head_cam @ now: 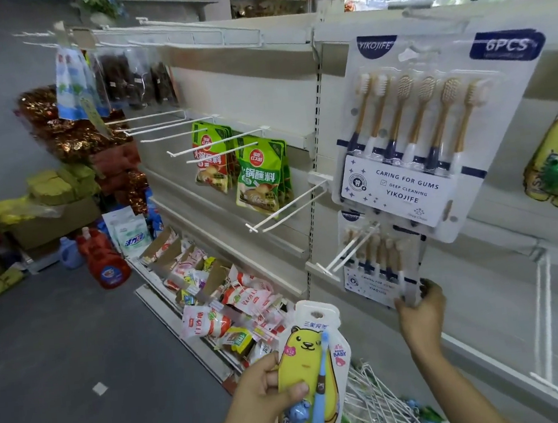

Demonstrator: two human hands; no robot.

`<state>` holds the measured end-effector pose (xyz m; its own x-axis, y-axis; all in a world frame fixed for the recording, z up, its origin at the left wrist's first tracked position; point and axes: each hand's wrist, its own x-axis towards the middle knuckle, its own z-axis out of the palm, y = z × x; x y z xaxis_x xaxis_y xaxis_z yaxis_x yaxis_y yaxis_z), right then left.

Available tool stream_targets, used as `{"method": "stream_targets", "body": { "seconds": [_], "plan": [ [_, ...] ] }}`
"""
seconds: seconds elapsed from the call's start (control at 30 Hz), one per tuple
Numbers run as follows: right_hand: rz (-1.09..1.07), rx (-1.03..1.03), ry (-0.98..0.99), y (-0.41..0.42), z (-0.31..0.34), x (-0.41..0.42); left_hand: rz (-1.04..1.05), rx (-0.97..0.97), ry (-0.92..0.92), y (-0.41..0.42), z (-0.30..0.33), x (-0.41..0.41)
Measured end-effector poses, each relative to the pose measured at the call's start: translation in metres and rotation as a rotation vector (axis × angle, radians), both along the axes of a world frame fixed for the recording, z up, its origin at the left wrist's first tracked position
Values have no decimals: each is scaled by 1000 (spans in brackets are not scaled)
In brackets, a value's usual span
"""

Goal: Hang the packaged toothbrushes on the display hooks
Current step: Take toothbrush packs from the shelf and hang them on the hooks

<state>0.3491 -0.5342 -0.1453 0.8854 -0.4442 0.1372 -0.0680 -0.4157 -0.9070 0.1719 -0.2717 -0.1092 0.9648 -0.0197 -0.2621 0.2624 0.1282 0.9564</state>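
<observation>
Against the cream shelving panel (250, 86), right grip (419, 313) pinching lower white six-brush blister pack (376, 270) by its bottom edge, steadying it on white double-wire hook (344, 252); left grip (271, 384) clasping yellow bear-printed child's toothbrush pack (306, 356), kept ready near waist level, likely next for hanging.

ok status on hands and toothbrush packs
Left hand grips yellow bear kids' toothbrush pack. Right hand holds lower six-brush pack on its hook. Nothing blocking.
</observation>
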Motion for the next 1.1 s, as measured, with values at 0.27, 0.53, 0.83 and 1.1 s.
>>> {"method": "stream_targets", "body": {
  "seconds": [0.27, 0.53, 0.83, 1.1],
  "plan": [
    [452, 132, -36, 25, 80, -135, -94, 96, -69, -10, 16, -5],
    [481, 223, -63, 16, 117, -228, -279, 90, -175, -49, 45, -29],
    [241, 190, -216, -35, 171, -285, -601, 139, -247, -104, 72, -46],
    [163, 175, -467, -80, 241, -295, -618, 135, -516, -159, 144, -34]
  ]
}}
